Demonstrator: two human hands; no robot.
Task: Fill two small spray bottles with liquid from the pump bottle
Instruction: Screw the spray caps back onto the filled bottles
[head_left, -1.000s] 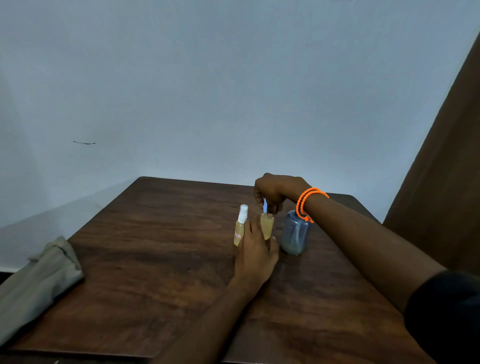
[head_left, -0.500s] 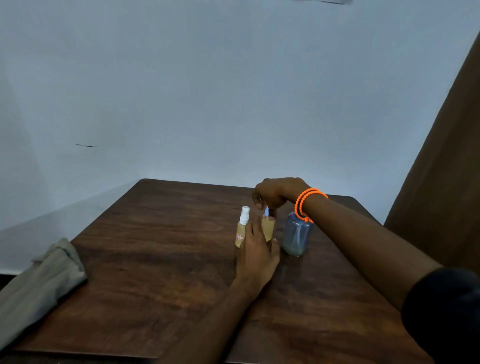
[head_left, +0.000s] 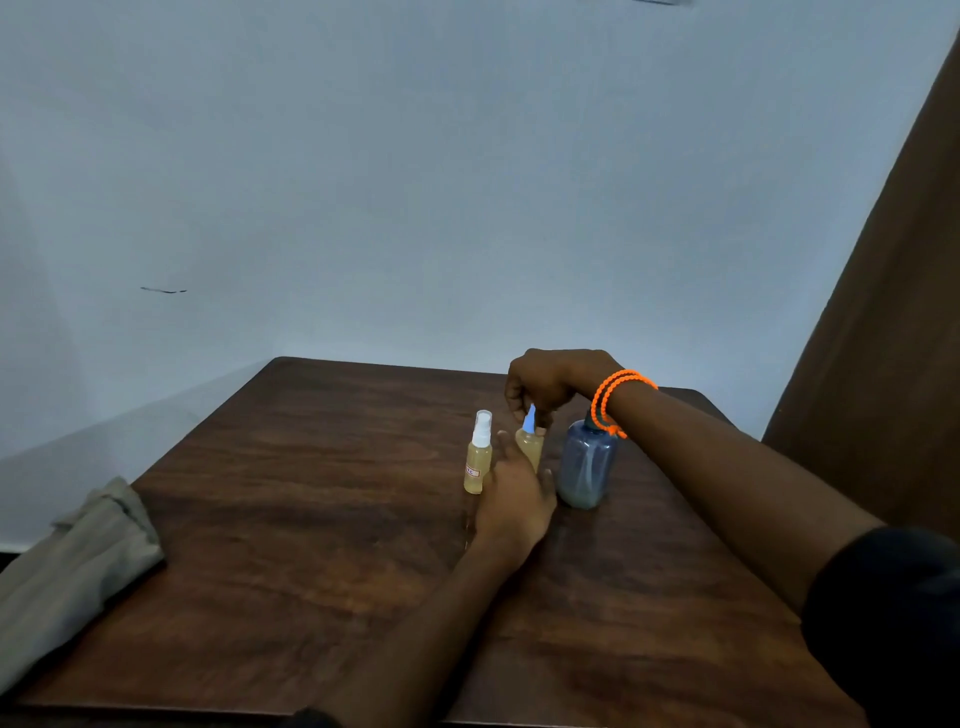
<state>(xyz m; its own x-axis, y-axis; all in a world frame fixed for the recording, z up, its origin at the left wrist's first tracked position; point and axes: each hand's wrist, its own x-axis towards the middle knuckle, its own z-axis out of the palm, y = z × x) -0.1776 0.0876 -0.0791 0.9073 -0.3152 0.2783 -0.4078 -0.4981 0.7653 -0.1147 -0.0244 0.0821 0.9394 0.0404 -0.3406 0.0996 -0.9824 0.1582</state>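
1. A dark brown wooden bench (head_left: 311, 545) with a streaked grain and rounded far corners carries everything; a pale blue-grey wall stands behind it.
2. Three bottles stand upright in a row near the far edge, toward the far right corner.
3. Nearest the left edge of the three is a slim clear plastic spray bottle with a white nozzle and clear cap (head_left: 478, 453), filled with pale amber liquid and bearing a small pinkish label low on its side.
4. In the middle stands a second small amber-filled spray bottle (head_left: 531, 446), rounded at the shoulder, with its light blue sprayer top (head_left: 529, 419) showing above it.
5. The left hand (head_left: 514, 501) wraps its fingers around the lower body of this middle bottle (its grip hides most of the bottle's base), thumb toward the capped bottle.
6. The right hand (head_left: 545, 384) comes from above, fingers curled down and pinching the blue sprayer top; whether the top is fully seated cannot be told.
7. A doubled orange beaded bracelet (head_left: 615, 397) circles the right wrist.
8. Nearest the right edge is a squat, rounded, translucent blue-grey plastic pump bottle (head_left: 587, 470), its head hidden behind the wrist.
9. A crumpled grey-green cloth (head_left: 72, 566) lies over the left edge, soft and folded.
10. A brown curtain (head_left: 893, 338) hangs beyond the right edge.
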